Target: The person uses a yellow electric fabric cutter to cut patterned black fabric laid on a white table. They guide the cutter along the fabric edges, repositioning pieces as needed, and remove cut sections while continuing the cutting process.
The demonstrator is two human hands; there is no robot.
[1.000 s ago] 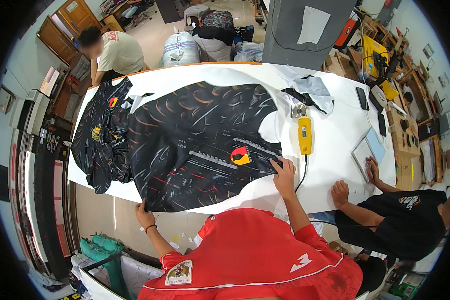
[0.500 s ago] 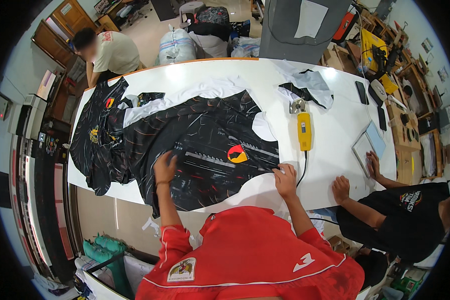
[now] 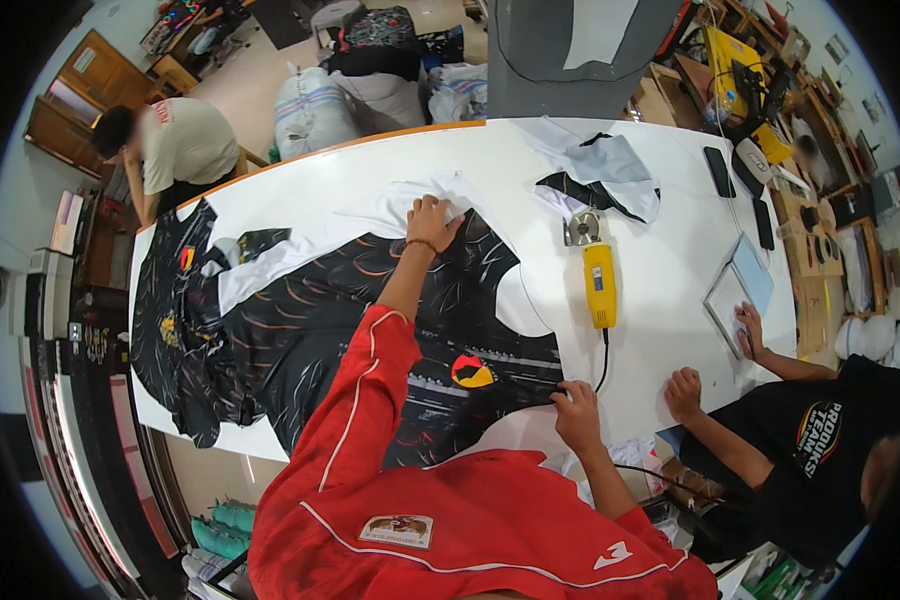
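Note:
A black patterned fabric piece [image 3: 350,300] with a red and yellow emblem lies spread on the white table [image 3: 670,330], over a white cloth layer [image 3: 370,208] that shows along its far edge. My left hand [image 3: 433,225] reaches across it and rests on this far edge, fingers bent and the thumb apart. At the near right corner, my right hand [image 3: 577,412] pinches the black fabric's edge between thumb and fingers. A yellow electric rotary cutter [image 3: 600,280] lies to the right of the fabric, its round blade end pointing away from me and its cord running toward me.
Another dark garment piece [image 3: 185,330] is bunched at the left. Cloth scraps [image 3: 610,175] lie beyond the cutter. A phone [image 3: 718,172] and a tablet-like flat item [image 3: 738,285] lie at the right, where a person in black [image 3: 800,440] leans on the table. Another person [image 3: 185,145] sits far left.
My left hand has moved from the near middle of the black fabric to its far edge, the arm now stretched across. My right hand stays at the near right corner. The view has shifted slightly.

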